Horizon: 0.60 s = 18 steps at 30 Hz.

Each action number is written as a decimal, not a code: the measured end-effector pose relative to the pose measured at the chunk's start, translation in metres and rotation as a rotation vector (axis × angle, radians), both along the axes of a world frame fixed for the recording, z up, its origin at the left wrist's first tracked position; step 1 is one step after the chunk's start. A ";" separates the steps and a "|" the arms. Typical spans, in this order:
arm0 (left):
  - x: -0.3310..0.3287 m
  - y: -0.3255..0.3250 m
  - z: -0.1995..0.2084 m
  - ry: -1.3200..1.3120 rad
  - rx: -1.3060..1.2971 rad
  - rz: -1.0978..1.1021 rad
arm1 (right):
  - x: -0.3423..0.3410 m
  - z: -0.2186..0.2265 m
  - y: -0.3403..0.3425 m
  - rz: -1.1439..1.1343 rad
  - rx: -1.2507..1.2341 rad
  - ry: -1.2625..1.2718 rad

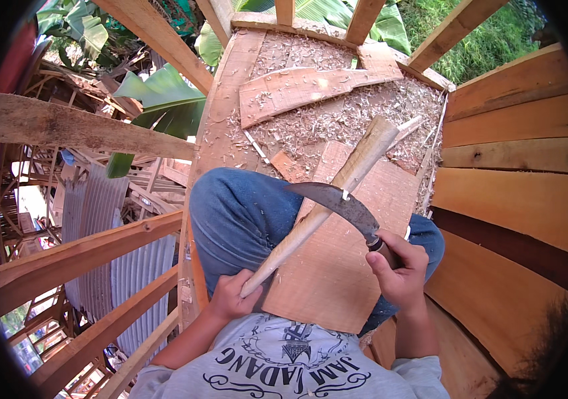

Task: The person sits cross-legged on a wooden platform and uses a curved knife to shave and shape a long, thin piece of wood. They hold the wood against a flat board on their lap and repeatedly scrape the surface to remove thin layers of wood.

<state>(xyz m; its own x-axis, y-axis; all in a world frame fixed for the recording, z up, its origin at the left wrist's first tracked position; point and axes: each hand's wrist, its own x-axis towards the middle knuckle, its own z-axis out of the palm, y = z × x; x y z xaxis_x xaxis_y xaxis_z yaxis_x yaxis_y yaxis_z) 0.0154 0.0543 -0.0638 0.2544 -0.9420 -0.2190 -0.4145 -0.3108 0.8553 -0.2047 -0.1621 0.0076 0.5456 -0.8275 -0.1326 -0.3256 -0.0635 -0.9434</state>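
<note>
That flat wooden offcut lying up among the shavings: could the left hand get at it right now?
Probably not at once: the left hand grips the wooden stick, and the offcut lies beyond the raised knee, across the shavings.

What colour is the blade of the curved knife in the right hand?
Dark grey metal blade, seen best in the head view.

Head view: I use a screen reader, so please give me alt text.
A seated person's right hand draws a curved knife across a pale stick that the left hand grips at its lower end. A board lies on their lap; shavings cover the platform ahead.
</note>
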 end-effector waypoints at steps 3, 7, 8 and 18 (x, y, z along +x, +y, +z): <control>0.002 0.000 0.000 0.001 0.008 -0.009 | 0.000 -0.007 0.007 -0.013 -0.131 0.028; 0.001 0.001 -0.002 -0.005 0.010 -0.002 | 0.004 -0.004 0.005 0.004 -0.073 0.008; 0.001 0.000 -0.001 -0.004 0.008 -0.004 | 0.004 -0.002 0.003 0.016 0.003 -0.001; 0.000 -0.001 0.000 -0.026 -0.004 -0.008 | -0.001 0.000 0.004 -0.044 0.356 -0.125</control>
<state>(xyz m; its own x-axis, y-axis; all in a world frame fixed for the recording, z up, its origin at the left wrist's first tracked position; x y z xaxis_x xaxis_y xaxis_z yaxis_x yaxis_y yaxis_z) 0.0158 0.0536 -0.0641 0.2520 -0.9449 -0.2090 -0.4390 -0.3040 0.8455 -0.2053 -0.1579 0.0080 0.5412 -0.7643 -0.3507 -0.2015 0.2871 -0.9365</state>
